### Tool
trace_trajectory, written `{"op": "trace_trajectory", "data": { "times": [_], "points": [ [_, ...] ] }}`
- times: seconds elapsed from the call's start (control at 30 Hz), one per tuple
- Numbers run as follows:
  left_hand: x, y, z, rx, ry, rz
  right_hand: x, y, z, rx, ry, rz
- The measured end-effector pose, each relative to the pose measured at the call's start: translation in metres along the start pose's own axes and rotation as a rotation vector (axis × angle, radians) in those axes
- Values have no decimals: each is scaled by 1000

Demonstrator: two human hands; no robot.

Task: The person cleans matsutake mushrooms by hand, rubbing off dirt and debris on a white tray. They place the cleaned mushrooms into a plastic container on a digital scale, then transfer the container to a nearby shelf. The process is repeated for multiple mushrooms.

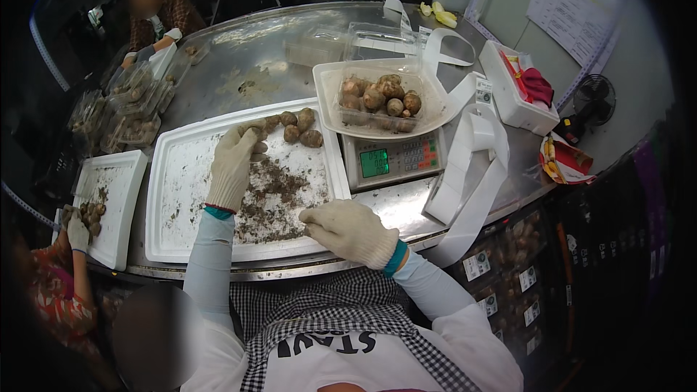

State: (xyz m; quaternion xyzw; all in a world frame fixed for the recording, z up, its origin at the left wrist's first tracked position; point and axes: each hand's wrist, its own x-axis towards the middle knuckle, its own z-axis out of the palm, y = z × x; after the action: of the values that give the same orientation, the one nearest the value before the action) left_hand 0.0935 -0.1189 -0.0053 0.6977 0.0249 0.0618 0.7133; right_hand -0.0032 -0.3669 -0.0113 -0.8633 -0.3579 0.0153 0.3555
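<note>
My left hand (233, 160), in a cream knitted glove, is at several brown taro-like tubers (299, 126) in the upper part of a white foam tray (188, 245); its fingers are bent beside the leftmost tubers, and whether it grips one cannot be told. Loose soil (275, 190) lies on the tray floor. My right hand (351, 228), gloved alike, is over the tray's lower right edge with fingers together and curled; its palm is hidden. Behind the tray, an open clear plastic box (354, 117) full of tubers stands in a white dish (326, 79) on a digital scale (395, 160).
A label strip (454, 185) loops over the steel table (196, 81) right of the scale. Filled clear boxes (139, 128) are piled at the left. Co-workers are at the far left and lower left. A foam box (503, 87) and a fan (593, 99) stand at the right.
</note>
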Motion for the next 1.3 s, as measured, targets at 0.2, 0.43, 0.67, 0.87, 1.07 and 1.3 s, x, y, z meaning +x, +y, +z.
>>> {"op": "trace_trajectory", "data": {
  "times": [0.2,0.43,0.67,0.87,1.07,1.3],
  "points": [
    [7,21,5,17,-2,25,-4,27,-61,-205,499,-81],
    [19,76,44,113,-128,95,-5,56,-218,-569,405,277],
    [45,110,143,886,-445,471,46,96,-224,-419,-120,420],
    [70,122,175,1249,-638,341,59,95,-242,-268,-55,439],
    [86,105,164,1001,-340,104,59,108,-241,-114,54,506],
    [76,113,161,790,-279,136,60,117,-244,-203,76,407]
  ]
}}
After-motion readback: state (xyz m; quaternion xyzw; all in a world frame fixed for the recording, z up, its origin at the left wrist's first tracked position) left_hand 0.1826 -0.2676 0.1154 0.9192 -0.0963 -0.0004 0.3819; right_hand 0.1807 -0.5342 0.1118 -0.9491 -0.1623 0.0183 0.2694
